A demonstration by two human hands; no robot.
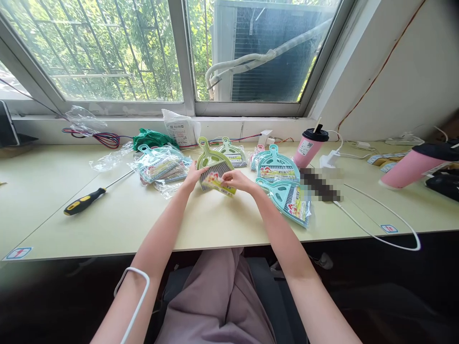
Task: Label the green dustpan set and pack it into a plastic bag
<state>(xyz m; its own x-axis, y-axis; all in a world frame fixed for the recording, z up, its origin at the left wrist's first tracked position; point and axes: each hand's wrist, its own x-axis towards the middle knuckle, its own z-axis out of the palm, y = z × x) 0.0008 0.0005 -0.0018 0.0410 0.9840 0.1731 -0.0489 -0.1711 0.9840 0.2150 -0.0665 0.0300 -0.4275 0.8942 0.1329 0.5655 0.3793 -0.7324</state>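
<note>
Lime-green plastic stands out in our hands at the middle of the pale worktop (86,234), well back from its front edge. Our left hand (192,177) is clamped on the side of a dustpan (216,158), handle up and leaning left, with a grey-bristled brush (220,168) across its face. Our right hand (237,180), just beside it, pinches a printed card (226,189) in front of the bristles. We cannot tell whether the pan's lower rim touches the surface.

Behind it, toward the back edge, we see a second green dustpan set (233,156) in clear wrap. To our right, two wrapped turquoise dustpan sets, one farther back (275,161) and one nearer the front edge (283,197), lie by our forearm. To our left sits a pile of wrapped dustpan sets (163,167), with a crumpled green bag (152,138) and a white packet (181,129) behind.

A black-and-yellow screwdriver (86,201) lies toward the left end, its shaft pointing at the pile. A lidded pink cup (309,147) stands near the back edge on the right; another pink cup (412,167) is close to the right end. A white cable (387,243) loops past the front edge there.
</note>
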